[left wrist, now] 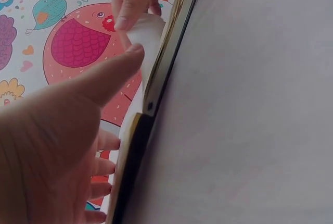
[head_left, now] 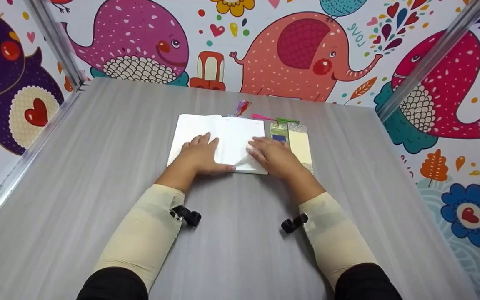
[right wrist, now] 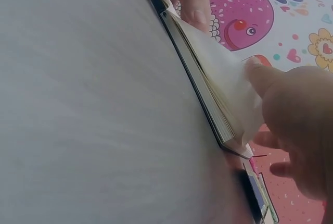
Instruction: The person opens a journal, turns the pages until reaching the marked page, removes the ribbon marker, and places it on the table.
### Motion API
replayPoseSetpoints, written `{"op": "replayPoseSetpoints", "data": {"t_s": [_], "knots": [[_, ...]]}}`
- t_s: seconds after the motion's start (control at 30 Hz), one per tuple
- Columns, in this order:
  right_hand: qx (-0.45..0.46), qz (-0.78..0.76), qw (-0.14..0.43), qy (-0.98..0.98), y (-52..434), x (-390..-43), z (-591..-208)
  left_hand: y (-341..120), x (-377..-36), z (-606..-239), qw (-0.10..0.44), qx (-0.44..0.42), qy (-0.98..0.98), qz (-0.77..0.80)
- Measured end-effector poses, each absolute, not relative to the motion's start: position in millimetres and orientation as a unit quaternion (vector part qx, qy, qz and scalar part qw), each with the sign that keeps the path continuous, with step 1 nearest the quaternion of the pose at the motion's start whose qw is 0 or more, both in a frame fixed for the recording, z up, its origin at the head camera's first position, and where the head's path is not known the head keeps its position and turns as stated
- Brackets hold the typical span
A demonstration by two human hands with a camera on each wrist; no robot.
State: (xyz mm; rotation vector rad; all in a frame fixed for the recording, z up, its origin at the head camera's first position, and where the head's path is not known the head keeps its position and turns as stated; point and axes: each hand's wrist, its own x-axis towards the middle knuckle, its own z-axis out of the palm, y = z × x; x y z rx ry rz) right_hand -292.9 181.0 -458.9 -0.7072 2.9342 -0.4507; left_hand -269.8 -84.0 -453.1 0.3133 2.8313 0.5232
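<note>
On the grey worktop (head_left: 98,166), near its far edge and in front of the cartoon-animal wall, an open book (head_left: 217,139) lies flat with its white pages up. The left hand (head_left: 200,156) rests palm-down on the left page, fingers straight and slightly spread, thumb stretched toward the lower centre. The right hand (head_left: 274,155) lifts the lower inner corner of the right-hand page (head_left: 242,159), the thumb and fingers pinching the thin sheet. Just beside the book on the right lie several bookmarks (head_left: 294,141) with coloured tassels (head_left: 261,116), touching or nearly touching its edge. Risks, as a judgement: the single sheet, held only at its corner, could crease or tear if pulled sharply while the left hand pins the opposite page; two leaves could be caught together; the right wrist could brush the bookmarks and shift them. The head view alone shows the whole layout and the bookmarks' order. The right wrist view shows the page block's thickness, the dark cover and the curl of the lifted page (right wrist: 229,83); the left wrist view shows the left thumb (left wrist: 112,70) close to the lifted corner (left wrist: 145,34).
</note>
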Motion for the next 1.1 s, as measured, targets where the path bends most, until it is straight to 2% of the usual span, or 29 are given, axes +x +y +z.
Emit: {"op": "replayPoseSetpoints", "data": {"t_s": [0.13, 0.8, 0.93, 1.1], "knots": [[-0.246, -0.141, 0.014, 0.959, 181.7, -292.3, -458.1, -81.4, -269.6, -452.7, 0.120, 0.107, 0.971, 0.177], [-0.257, -0.136, -0.055, 0.955, 176.9, -289.2, -454.6, -75.4, -271.0, -457.9, 0.115, 0.097, 0.973, 0.176], [-0.249, -0.145, -0.057, 0.956, 177.8, -289.4, -452.7, -74.9, -272.1, -457.8, 0.114, 0.094, 0.973, 0.178], [-0.193, -0.163, -0.032, 0.967, 178.3, -291.2, -449.4, -76.6, -275.8, -458.4, 0.101, 0.091, 0.973, 0.185]]}}
